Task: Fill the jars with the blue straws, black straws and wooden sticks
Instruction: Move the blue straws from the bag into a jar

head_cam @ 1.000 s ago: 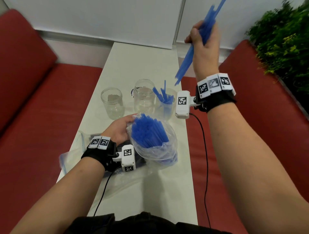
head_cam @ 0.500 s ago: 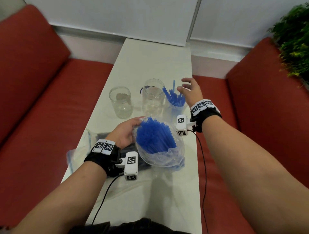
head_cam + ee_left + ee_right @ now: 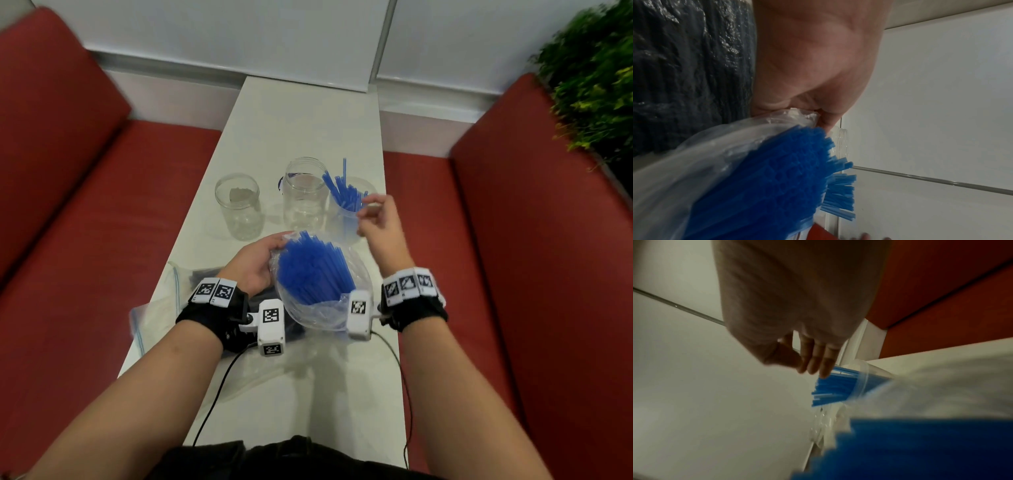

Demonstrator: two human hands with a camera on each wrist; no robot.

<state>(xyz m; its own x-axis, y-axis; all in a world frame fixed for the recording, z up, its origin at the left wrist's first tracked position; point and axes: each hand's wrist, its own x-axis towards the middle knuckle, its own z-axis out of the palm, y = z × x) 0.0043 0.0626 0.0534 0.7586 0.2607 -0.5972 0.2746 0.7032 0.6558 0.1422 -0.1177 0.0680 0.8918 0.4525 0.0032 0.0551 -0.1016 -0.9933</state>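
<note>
My left hand (image 3: 255, 263) grips the rim of a clear plastic bag (image 3: 322, 313) packed with blue straws (image 3: 313, 270), mouth tilted up toward me. The same bag (image 3: 715, 162) and its blue straws (image 3: 789, 183) fill the left wrist view, the plastic pinched under my thumb. My right hand (image 3: 375, 222) hovers empty with relaxed fingers (image 3: 816, 361) between the bag and the right jar (image 3: 346, 214), which holds several blue straws (image 3: 344, 192). The middle jar (image 3: 305, 195) and left jar (image 3: 239, 205) stand empty. A bag of black straws (image 3: 684, 65) lies under my left hand.
The narrow white table (image 3: 301, 126) runs away from me between two red benches (image 3: 85, 219). A flat zip bag (image 3: 154, 308) lies at the table's left edge. Wrist cables (image 3: 219, 387) trail over the near table. A green plant (image 3: 596, 75) stands far right.
My right hand came down from high up, left its bunch of blue straws in the right jar, and has drawn back empty toward the bag. The left hand kept its hold.
</note>
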